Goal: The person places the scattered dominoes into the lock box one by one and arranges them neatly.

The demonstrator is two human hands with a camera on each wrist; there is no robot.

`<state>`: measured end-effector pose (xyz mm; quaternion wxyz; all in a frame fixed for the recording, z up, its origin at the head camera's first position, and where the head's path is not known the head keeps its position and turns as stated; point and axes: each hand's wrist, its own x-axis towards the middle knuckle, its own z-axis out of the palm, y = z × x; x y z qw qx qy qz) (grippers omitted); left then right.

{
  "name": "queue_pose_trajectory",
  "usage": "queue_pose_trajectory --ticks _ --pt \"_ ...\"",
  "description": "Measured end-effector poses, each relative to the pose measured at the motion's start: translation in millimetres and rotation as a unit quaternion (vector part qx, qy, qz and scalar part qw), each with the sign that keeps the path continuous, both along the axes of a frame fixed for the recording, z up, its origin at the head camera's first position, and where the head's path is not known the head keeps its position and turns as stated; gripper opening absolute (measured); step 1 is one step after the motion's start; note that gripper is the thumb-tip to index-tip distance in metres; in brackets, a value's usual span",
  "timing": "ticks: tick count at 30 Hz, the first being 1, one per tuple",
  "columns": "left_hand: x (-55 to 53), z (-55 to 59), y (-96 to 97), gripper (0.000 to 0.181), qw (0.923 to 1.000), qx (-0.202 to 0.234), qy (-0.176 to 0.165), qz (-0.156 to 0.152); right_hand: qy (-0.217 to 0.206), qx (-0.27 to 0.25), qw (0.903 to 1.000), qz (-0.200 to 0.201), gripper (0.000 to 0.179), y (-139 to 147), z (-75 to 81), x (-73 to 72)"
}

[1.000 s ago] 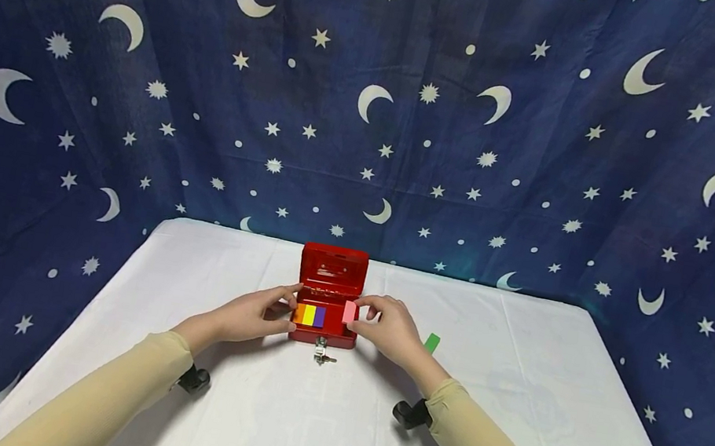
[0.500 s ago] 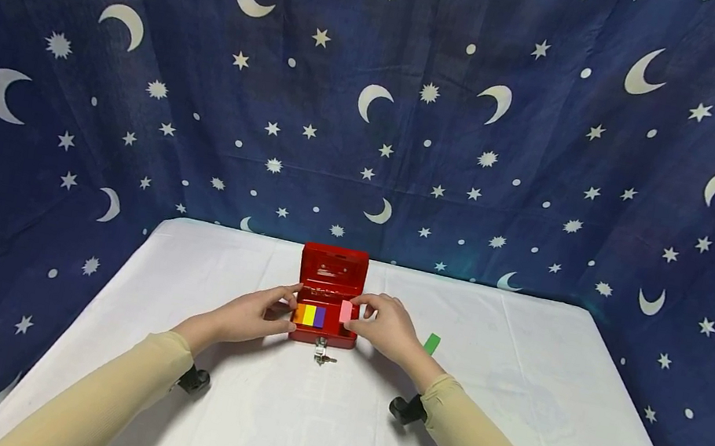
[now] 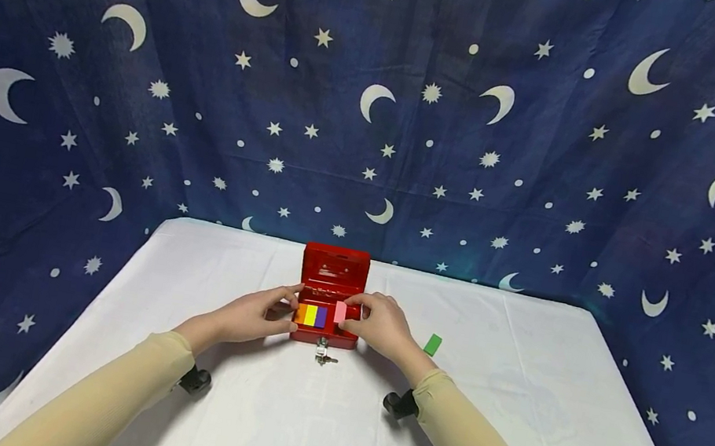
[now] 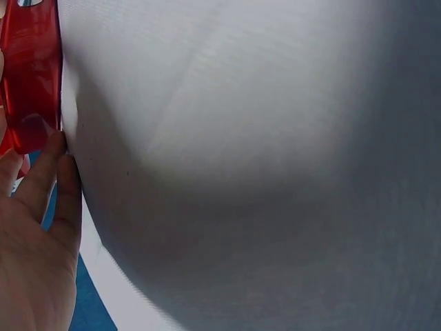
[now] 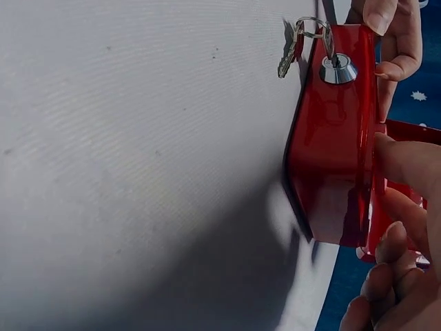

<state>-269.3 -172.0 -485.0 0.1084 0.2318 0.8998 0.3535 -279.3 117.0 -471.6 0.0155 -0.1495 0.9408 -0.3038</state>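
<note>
An open red cash box (image 3: 339, 341) stands mid-table, its lid (image 3: 335, 265) raised at the back. Orange (image 3: 301, 314), yellow (image 3: 310, 316) and purple (image 3: 321, 318) blocks lie side by side in its left part. My left hand (image 3: 251, 312) holds the box's left end, thumb at the front corner and a finger reaching to the back. Between thumb and fingers my right hand (image 3: 381, 321) pinches a pink block (image 3: 340, 312) over the box's right part, a gap away from the purple one. In the right wrist view, the right thumb (image 5: 403, 162) overlaps the box's rim.
To the right of the box a green block (image 3: 432, 345) lies on the white-covered table (image 3: 319, 439). Keys (image 5: 289, 55) hang from the lock (image 5: 337, 69) on the box front. A dark blue curtain (image 3: 323, 89) with moons and stars surrounds the table.
My right hand has moved the pink block leftward inside the box, from its right wall toward the purple block. The left hand has stayed in place.
</note>
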Motion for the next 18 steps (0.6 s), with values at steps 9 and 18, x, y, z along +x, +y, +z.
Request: queue_pose_trajectory --ticks 9,18 --pt "-1.1 -1.2 0.7 0.035 1.0 0.001 -0.003 0.005 -0.022 0.031 0.9993 0.004 0.04 -11 3.3 -3.5" --pt "-2.5 -1.4 0.5 0.035 0.9999 -0.01 -0.003 0.01 -0.002 0.084 0.9964 0.014 0.038 -18 1.0 -7.4"
